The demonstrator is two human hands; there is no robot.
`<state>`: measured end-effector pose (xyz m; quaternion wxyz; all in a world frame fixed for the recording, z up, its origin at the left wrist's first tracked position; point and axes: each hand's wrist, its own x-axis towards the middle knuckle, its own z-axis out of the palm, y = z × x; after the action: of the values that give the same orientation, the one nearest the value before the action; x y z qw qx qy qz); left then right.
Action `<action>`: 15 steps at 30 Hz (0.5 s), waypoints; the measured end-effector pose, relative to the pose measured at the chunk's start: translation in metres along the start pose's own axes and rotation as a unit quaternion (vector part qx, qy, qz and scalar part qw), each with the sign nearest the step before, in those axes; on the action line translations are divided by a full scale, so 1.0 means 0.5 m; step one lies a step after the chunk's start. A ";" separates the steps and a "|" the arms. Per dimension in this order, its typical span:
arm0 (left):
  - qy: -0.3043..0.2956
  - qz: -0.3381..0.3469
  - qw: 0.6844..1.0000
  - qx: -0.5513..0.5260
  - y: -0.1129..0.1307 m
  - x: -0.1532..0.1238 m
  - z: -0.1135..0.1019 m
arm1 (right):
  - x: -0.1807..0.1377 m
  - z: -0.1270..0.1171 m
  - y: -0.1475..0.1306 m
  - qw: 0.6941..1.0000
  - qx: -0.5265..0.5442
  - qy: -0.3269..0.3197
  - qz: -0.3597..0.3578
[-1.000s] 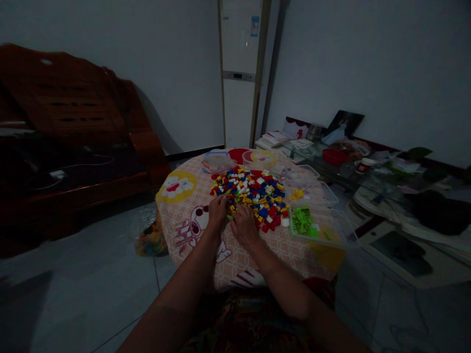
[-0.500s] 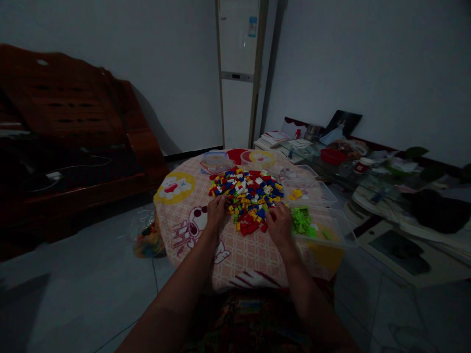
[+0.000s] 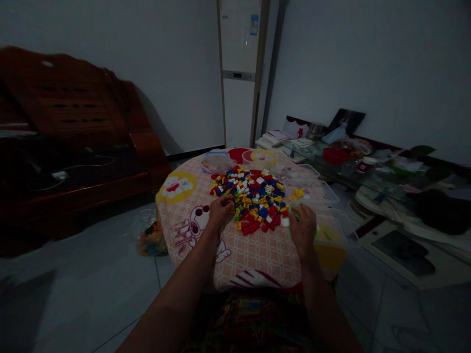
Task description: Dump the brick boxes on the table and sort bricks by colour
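A heap of small red, blue, yellow, white and green bricks (image 3: 253,195) lies on a round table under a pink cartoon cloth (image 3: 195,220). My left hand (image 3: 220,209) rests at the heap's near left edge, fingers curled on the bricks; what it holds, if anything, is hidden. My right hand (image 3: 303,226) hovers over the clear box with green bricks (image 3: 333,234), fingers bent down into it. A clear box with yellow bricks (image 3: 312,192) stands just behind that one.
More clear tubs (image 3: 218,160) stand at the table's far edge. A bag of bricks (image 3: 150,238) lies on the floor at left. A dark wooden bench (image 3: 69,142) fills the left. A cluttered glass table (image 3: 368,169) is at right.
My right hand has moved from the heap's near edge rightward to the green-brick box. The left hand has stayed at the heap's left edge.
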<state>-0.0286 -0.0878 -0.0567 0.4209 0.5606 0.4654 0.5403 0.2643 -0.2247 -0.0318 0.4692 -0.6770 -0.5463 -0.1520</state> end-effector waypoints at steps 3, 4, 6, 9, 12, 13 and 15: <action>-0.007 -0.006 1.000 -0.027 -0.001 -0.002 0.001 | -0.015 0.021 -0.056 0.998 0.043 -0.042 -0.022; -0.008 -0.007 0.999 -0.030 -0.002 -0.003 0.001 | -0.020 0.029 -0.073 0.996 0.056 -0.057 -0.031; 0.002 -0.009 1.000 -0.023 -0.004 -0.003 0.003 | -0.027 0.049 -0.103 0.992 0.075 -0.084 -0.053; 0.023 -0.007 1.000 -0.001 -0.005 -0.003 0.003 | -0.030 0.083 -0.144 0.984 0.084 -0.129 -0.090; 0.030 0.001 1.000 0.010 -0.001 -0.002 0.003 | -0.025 0.118 -0.183 0.973 0.073 -0.184 -0.116; 0.032 0.004 0.999 0.013 0.000 -0.002 0.003 | -0.023 0.129 -0.195 0.969 0.067 -0.203 -0.123; 0.033 0.008 0.999 0.024 0.001 -0.002 0.002 | -0.021 0.149 -0.216 0.961 0.054 -0.235 -0.133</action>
<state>-0.0275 -0.0886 -0.0562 0.3873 0.5560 0.4875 0.5506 0.1424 -0.1754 -0.0267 0.3386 -0.5884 -0.7339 -0.0200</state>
